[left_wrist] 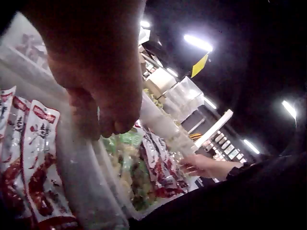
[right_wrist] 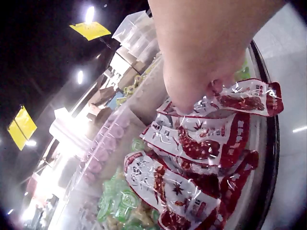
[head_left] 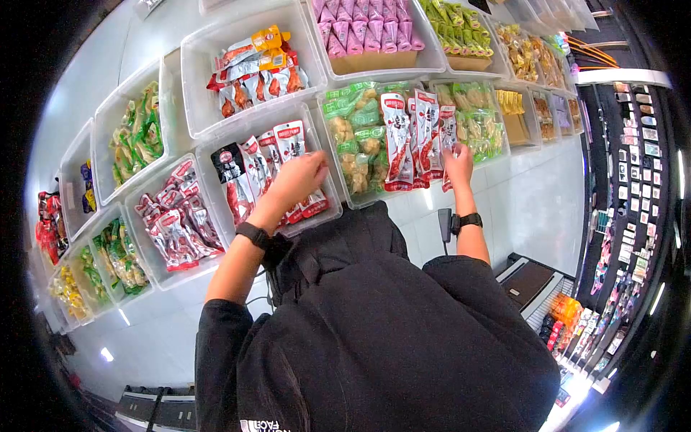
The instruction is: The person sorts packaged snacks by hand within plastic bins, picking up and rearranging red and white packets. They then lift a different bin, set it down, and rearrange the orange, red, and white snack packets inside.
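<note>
My right hand [head_left: 459, 167] pinches a red-and-white snack packet [head_left: 448, 124] at the right side of a clear bin. Beside it, several matching packets [head_left: 397, 137] lie on top of green-and-clear bags [head_left: 353, 137]. In the right wrist view the pinched packet [right_wrist: 247, 98] lies across the others, its red end toward the bin's rim. My left hand [head_left: 302, 176] hovers over the neighbouring bin, above more red-and-white packets [head_left: 288, 140] and a black one [head_left: 229, 162]. Its fingers [left_wrist: 112, 115] hang loosely curled with nothing in them, near the wall between the two bins.
Clear bins of snacks run in rows: red packets [head_left: 180, 223] and green bags [head_left: 137, 133] to the left, pink packets [head_left: 363, 29] behind, yellow packets [head_left: 511, 104] to the right. A black bag [head_left: 331, 248] sits against the front bins. A hanging display [head_left: 637, 165] stands at far right.
</note>
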`<state>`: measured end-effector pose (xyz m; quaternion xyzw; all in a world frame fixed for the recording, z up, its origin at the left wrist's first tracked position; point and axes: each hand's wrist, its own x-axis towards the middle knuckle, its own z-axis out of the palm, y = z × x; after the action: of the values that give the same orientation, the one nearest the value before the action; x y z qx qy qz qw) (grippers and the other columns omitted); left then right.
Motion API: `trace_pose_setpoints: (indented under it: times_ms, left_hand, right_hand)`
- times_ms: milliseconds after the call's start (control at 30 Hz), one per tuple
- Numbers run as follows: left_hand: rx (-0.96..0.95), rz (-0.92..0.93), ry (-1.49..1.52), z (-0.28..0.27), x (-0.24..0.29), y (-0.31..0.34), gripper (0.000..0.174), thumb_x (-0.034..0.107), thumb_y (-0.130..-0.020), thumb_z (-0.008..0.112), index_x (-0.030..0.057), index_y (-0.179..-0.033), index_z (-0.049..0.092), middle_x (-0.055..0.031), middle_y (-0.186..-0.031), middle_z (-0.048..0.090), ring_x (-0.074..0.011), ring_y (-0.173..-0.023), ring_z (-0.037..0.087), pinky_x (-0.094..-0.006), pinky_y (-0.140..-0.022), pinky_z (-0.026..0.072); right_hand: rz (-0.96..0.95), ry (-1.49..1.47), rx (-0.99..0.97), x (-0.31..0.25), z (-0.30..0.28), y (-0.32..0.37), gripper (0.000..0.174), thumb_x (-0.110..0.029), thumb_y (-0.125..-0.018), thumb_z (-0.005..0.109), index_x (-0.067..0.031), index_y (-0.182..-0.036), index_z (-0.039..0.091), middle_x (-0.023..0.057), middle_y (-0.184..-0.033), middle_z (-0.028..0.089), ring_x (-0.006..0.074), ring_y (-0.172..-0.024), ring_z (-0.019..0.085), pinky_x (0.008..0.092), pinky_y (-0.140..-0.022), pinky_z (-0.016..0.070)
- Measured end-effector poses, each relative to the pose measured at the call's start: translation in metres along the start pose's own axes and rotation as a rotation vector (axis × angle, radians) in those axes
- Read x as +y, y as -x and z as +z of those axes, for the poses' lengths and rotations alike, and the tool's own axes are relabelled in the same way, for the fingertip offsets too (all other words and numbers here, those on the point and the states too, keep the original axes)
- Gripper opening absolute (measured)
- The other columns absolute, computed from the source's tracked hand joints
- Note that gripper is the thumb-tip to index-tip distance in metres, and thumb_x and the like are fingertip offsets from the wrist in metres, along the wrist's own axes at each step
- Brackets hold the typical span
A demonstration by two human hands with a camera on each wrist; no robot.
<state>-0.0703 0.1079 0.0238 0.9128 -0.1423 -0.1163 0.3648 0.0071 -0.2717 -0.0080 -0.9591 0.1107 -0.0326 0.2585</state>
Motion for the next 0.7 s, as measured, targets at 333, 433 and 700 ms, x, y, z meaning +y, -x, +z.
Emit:
trace_pose_setpoints:
  times_ms: [333, 433, 700]
  left_hand:
    - [-0.123, 0.190, -0.058, 0.028, 0.021, -0.025, 0.018, 0.023, -0.086, 0.047, 0.0069, -0.089, 0.053, -0.0163, -0.078, 0.061, -0.0371, -0.074, 0.059, -0.0471, -0.063, 0.0456]
    - [-0.110, 0.158, -0.034, 0.022, 0.022, -0.025, 0.019, 0.024, -0.086, 0.047, 0.0070, -0.089, 0.053, -0.0162, -0.078, 0.061, -0.0366, -0.074, 0.059, -0.0469, -0.064, 0.0458]
    - [-0.042, 0.096, 0.078, 0.016, 0.015, -0.008, 0.016, 0.021, -0.085, 0.049, 0.0067, -0.090, 0.053, -0.0173, -0.077, 0.061, -0.0371, -0.075, 0.059, -0.0461, -0.065, 0.0460]
  right_hand:
    - [-0.118, 0.049, 0.113, -0.022, 0.037, -0.006, 0.058, -0.038, -0.063, 0.071, 0.0049, -0.099, 0.057, 0.0217, -0.089, 0.063, 0.0356, -0.087, 0.060, 0.0412, -0.078, 0.0459]
    - [-0.063, 0.040, 0.005, -0.030, 0.032, -0.009, 0.052, -0.035, -0.062, 0.069, 0.0028, -0.095, 0.058, 0.0219, -0.087, 0.064, 0.0366, -0.085, 0.061, 0.0420, -0.077, 0.0459]
    - [-0.167, -0.147, -0.022, -0.060, 0.019, -0.004, 0.028, -0.025, -0.069, 0.064, 0.0011, -0.069, 0.055, 0.0157, -0.064, 0.059, 0.0311, -0.060, 0.057, 0.0393, -0.059, 0.0442]
